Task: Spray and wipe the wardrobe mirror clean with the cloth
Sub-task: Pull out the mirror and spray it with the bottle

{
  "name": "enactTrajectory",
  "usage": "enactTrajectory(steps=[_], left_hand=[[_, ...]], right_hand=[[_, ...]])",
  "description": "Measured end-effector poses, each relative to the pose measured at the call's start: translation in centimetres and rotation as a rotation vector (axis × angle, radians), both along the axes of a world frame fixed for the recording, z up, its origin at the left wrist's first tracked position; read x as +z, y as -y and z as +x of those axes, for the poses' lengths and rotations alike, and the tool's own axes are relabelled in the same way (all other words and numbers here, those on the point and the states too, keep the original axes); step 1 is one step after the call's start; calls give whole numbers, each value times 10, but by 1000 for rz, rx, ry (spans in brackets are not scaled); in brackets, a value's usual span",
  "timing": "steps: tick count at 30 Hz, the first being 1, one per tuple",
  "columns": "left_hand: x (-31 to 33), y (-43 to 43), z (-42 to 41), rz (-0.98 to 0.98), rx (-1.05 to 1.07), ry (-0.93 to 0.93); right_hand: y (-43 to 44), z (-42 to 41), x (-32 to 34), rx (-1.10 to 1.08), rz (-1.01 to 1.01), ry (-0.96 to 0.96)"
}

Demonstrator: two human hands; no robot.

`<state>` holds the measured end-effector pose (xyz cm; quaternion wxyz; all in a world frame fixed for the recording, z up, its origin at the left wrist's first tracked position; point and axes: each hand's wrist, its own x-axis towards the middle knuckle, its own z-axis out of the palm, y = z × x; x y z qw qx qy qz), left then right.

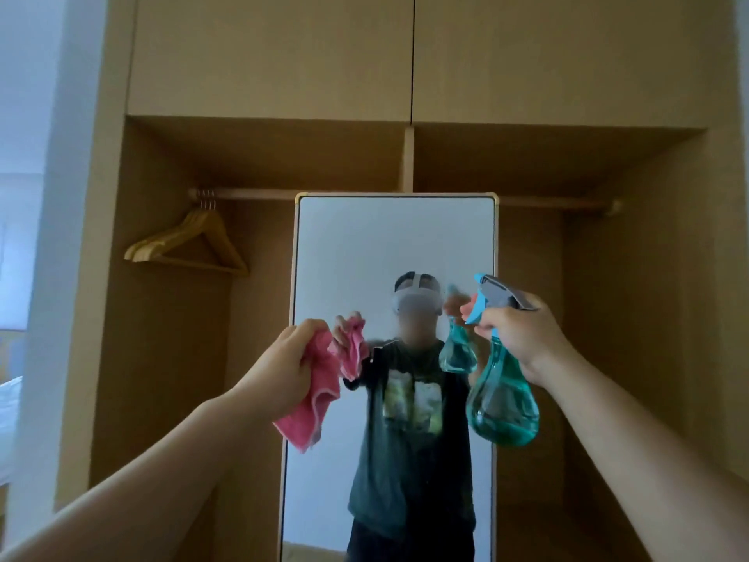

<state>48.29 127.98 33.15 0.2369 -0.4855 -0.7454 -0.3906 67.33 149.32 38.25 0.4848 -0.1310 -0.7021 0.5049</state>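
Head view: right hand (pixel 523 338) gripping spray bottle (pixel 502 407), nozzle aimed at mirror (pixel 389 245) standing in wardrobe (pixel 267 75); left hand (pixel 283 371) clutching pink cloth (pixel 312 407) short of glass. Possibly some mist already; wiping not started.

A bedroom at home — open wooden wardrobe (pixel 405 95), hangers (pixel 190 245) on its rail (pixel 251 193), standing mirror (pixel 395 245).

I see plain pink on the cloth (pixel 320 399) in my left hand (pixel 283 367), and see-through teal with a grey-blue head on the spray bottle (pixel 502 407) in my right hand (pixel 523 334).
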Motion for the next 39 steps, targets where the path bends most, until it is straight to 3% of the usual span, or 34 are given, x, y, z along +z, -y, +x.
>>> enactTrajectory(steps=[10, 18, 39], left_hand=[[-23, 31, -18, -64, -12, 42], [-28, 58, -41, -163, -89, 105], [-39, 100, -92, -113, -27, 148]], right_hand=[[25, -23, -17, -39, -5, 29], [44, -49, -21, -149, -28, -117], [103, -85, -18, -135, 137, -74]])
